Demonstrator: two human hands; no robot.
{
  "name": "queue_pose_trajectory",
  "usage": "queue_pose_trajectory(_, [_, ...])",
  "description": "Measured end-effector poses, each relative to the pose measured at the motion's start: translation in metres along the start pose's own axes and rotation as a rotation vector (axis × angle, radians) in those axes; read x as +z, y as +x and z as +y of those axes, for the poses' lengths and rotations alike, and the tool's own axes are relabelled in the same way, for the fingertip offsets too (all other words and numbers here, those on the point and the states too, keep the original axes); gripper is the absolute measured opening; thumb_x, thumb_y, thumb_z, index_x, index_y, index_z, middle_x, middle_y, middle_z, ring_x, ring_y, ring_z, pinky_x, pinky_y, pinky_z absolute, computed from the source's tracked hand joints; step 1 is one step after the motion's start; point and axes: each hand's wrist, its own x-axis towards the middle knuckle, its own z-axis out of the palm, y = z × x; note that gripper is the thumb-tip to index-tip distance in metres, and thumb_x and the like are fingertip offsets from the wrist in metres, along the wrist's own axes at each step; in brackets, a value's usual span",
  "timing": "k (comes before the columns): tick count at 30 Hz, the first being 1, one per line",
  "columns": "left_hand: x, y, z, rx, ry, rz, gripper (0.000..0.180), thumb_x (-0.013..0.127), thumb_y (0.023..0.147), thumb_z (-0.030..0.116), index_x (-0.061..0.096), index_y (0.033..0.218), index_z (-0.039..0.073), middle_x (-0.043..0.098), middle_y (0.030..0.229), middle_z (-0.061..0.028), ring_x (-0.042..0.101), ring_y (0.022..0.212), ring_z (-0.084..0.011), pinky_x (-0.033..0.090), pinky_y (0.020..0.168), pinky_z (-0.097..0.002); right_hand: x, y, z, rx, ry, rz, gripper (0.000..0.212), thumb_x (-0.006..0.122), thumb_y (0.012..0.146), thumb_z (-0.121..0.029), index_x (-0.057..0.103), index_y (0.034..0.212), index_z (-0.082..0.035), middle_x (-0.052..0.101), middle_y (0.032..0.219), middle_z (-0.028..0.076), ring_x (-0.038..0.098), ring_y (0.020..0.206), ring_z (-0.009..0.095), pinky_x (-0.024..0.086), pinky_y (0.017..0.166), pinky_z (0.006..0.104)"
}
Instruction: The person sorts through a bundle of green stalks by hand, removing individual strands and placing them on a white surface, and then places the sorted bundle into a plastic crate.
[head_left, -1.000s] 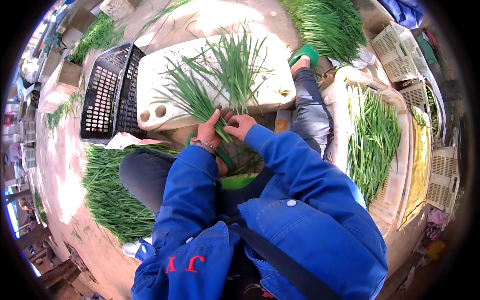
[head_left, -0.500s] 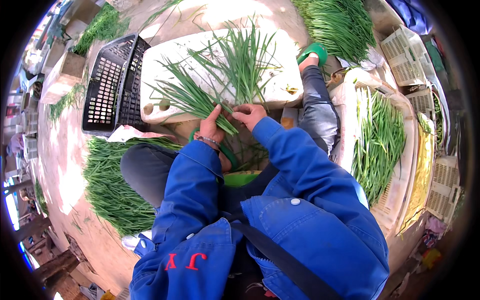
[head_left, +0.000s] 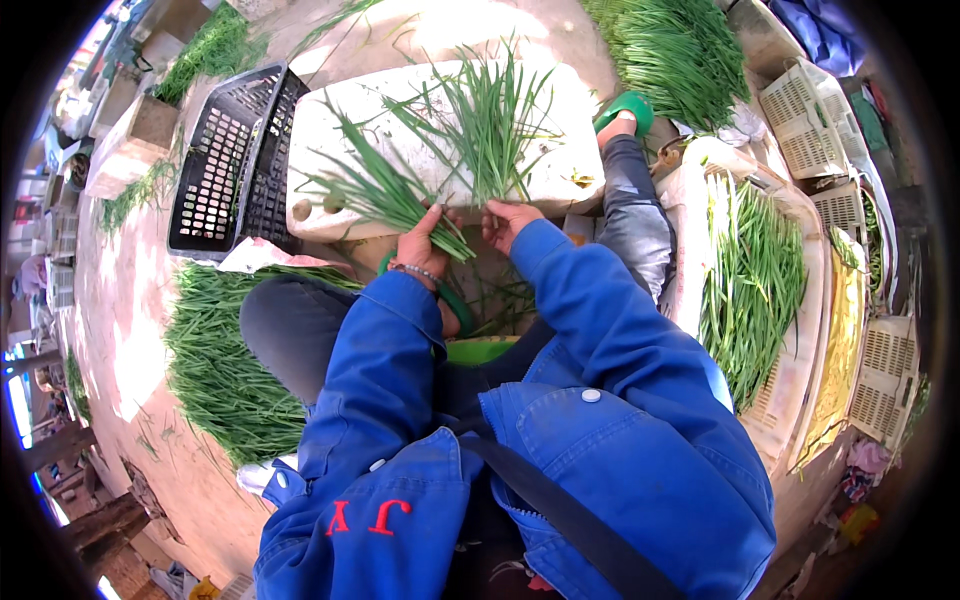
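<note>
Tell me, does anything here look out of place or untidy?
Nothing is damaged. Loose green chives fan unevenly across the white foam box, and stray stalks lie on the ground under the left hand and right hand.

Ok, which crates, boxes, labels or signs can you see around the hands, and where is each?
Black plastic crate: left of the hands, tilted, lattice-walled.
White foam box: ahead of the hands, flat top carrying green chives.
Pale lattice crates: stacked at the far right.
Red embroidered mark: on the blue jacket, bottom of the picture.
No signs or screens.
</note>
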Motion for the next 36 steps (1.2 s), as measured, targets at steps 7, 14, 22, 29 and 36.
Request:
queue_pose_trajectory(7, [0.012, -0.008, 0.026, 0.14, -0.252, -0.074, 0.012, 0.061, 0.085, 0.002, 0.055, 0.095, 0.004, 0.06, 0.09, -0.0063, 0.057, 0.082, -0.0171, 0.05, 0.076, -0.033, -0.003, 0.001, -0.069, -0.17, -1.015, 0.016, 0.036, 0.075, 0.075, -0.019, 0.061, 0.102, 0.001, 0.065, 0.074, 0.009, 0.059, 0.059, 0.015, 0.048, 0.053, 0.0279])
queue_pose_trajectory(14, [0.008, -0.008, 0.036, 0.158, -0.215, -0.111, 0.011, 0.06, 0.09, 0.014, 0.054, 0.095, 0.007, 0.047, 0.075, -0.0006, 0.045, 0.067, -0.0121, 0.042, 0.06, -0.0272, 0.062, 0.051, -0.08, -0.608, -1.506, 0.181, 0.042, 0.066, 0.08, -0.034, 0.062, 0.106, 0.0, 0.065, 0.099, 0.018, 0.063, 0.092, 0.029, 0.051, 0.077, 0.038])
queue_pose_trajectory(22, [0.021, -0.004, 0.022, 0.171, 0.006, 0.073, 0.012, 0.065, 0.085, 0.008, 0.054, 0.088, 0.004, 0.053, 0.073, -0.005, 0.052, 0.065, -0.0175, 0.047, 0.057, -0.0315, 0.032, 0.063, -0.033, -0.361, -1.611, 0.34, 0.037, 0.065, 0.079, -0.035, 0.066, 0.1, -0.005, 0.067, 0.094, 0.016, 0.065, 0.084, 0.027, 0.051, 0.075, 0.0379])
queue_pose_trajectory(29, [0.02, 0.009, 0.001, -0.024, 0.146, -0.012, 0.022, 0.064, 0.086, 0.011, 0.058, 0.103, -0.001, 0.064, 0.097, -0.0134, 0.063, 0.083, -0.0247, 0.055, 0.072, -0.0368, 0.024, 0.008, -0.005, -0.457, -1.041, -0.149, 0.025, 0.066, 0.08, -0.023, 0.066, 0.088, 0.0, 0.066, 0.073, 0.009, 0.06, 0.064, 0.014, 0.048, 0.058, 0.0289])
queue_pose_trajectory(36, [0.03, -0.003, 0.011, 0.167, 0.138, -0.095, 0.025, 0.064, 0.087, 0.015, 0.055, 0.107, 0.003, 0.058, 0.083, -0.0046, 0.058, 0.077, -0.0185, 0.052, 0.07, -0.0369, 0.008, 0.016, -0.041, -0.64, -1.443, 0.443, 0.041, 0.063, 0.078, -0.042, 0.067, 0.089, -0.002, 0.067, 0.081, 0.015, 0.064, 0.08, 0.032, 0.05, 0.074, 0.0401])
